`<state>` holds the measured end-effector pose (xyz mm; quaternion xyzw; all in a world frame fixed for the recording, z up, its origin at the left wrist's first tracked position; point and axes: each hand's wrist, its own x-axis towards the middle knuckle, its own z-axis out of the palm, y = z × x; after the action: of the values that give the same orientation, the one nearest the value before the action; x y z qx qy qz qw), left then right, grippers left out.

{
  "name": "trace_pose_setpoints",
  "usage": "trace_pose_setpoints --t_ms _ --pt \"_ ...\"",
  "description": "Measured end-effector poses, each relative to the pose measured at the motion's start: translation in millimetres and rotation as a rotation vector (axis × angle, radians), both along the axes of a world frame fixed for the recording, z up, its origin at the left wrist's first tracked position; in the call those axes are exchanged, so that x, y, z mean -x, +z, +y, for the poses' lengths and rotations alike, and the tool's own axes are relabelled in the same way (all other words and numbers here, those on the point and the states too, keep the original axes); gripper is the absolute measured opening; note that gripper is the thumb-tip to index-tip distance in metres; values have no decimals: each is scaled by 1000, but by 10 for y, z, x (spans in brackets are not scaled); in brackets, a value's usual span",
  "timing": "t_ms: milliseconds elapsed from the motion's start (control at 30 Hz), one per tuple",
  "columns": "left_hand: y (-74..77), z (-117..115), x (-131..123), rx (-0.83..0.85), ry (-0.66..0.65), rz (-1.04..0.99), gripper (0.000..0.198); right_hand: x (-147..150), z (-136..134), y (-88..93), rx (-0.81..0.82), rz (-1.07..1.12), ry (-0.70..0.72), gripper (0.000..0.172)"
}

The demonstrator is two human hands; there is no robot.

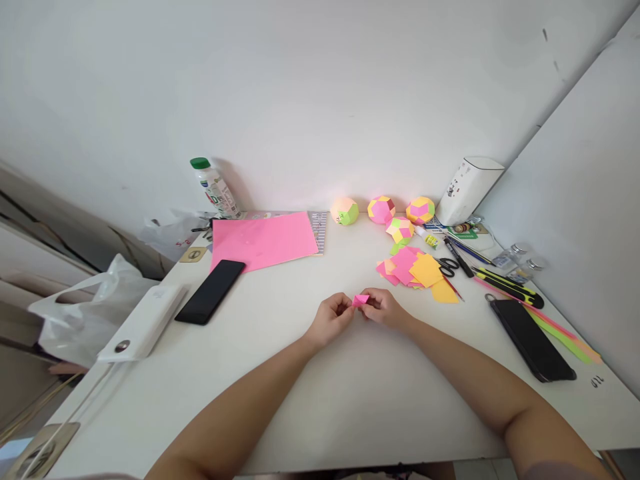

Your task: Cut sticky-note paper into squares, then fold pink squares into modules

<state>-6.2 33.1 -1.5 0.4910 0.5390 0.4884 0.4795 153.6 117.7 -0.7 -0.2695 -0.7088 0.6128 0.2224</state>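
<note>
A small folded pink paper piece (361, 301) is held between my two hands above the middle of the white table. My left hand (331, 317) pinches its left side. On its right side, my right hand (383, 307) grips it between thumb and fingers. To the right of my hands lies a pile of pink, orange and yellow paper pieces (407, 267). Several multicoloured paper balls stand behind the pile, among them a pink and yellow one (381, 210).
Pink sheets (264, 241) and a black phone (211, 292) lie at the left, near a white power strip (143, 323) and a bottle (219, 190). Scissors (449, 267), a yellow cutter (510, 288) and a dark case (533, 339) are at the right.
</note>
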Motion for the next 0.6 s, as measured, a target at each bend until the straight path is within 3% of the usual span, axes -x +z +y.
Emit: trace_pose_setpoints --t_ms 267,333,467,533,600 --pt "3 18 9 49 29 -103 24 -6 0 -16 -7 54 -50 1" --pt "8 26 12 58 38 -129 23 -3 -12 -42 -62 100 -85 8" --pt "2 34 22 73 -14 -149 23 13 -35 -98 -441 168 -141 36" --pt "-12 36 29 74 -32 -150 24 20 -38 -112 -631 182 -134 40" --pt "-27 38 36 71 -35 -157 26 24 -35 -113 -719 181 -127 39"
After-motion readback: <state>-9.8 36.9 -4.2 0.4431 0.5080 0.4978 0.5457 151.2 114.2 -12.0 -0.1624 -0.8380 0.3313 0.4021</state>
